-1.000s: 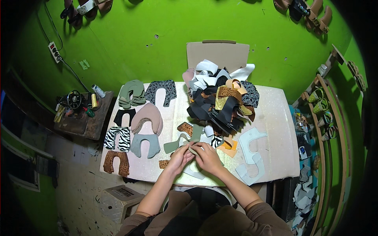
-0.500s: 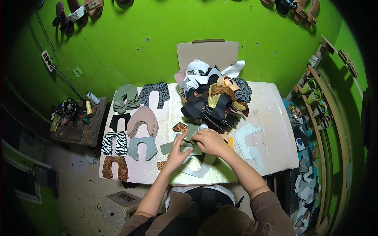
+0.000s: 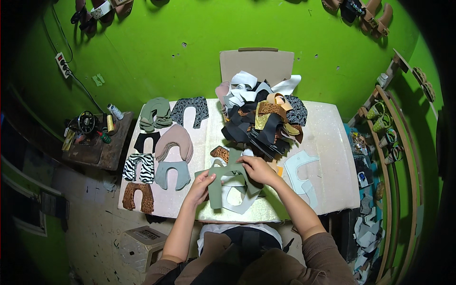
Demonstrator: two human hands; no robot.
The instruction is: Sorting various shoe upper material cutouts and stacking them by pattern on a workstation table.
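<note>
A green U-shaped shoe-upper piece [image 3: 215, 192] hangs between my hands, a little above the table. My left hand [image 3: 201, 186] pinches its left arm, thumb on top. My right hand [image 3: 257, 170] grips the far right part of it, fingers closed over the edge. Below lie a grey-white cut piece [image 3: 233, 204] with a curved opening and a leopard-print scrap [image 3: 220, 152]. Other green material shows behind and under the held piece; I cannot tell where one ends and another begins.
A heap of mixed cut pieces [image 3: 263, 118] stands at the table's back. Stacked U-shaped pieces, among them dusty pink [image 3: 174, 144] and zebra-print [image 3: 138, 167], line the left side. Pale blue pieces [image 3: 301, 171] lie right. A wooden rack [image 3: 403, 156] with sandals stands at the far right.
The green piece has been lifted and spread toward me, its left arm now hanging down. My left hand has moved left and closed on it; the right hand keeps its grip.
</note>
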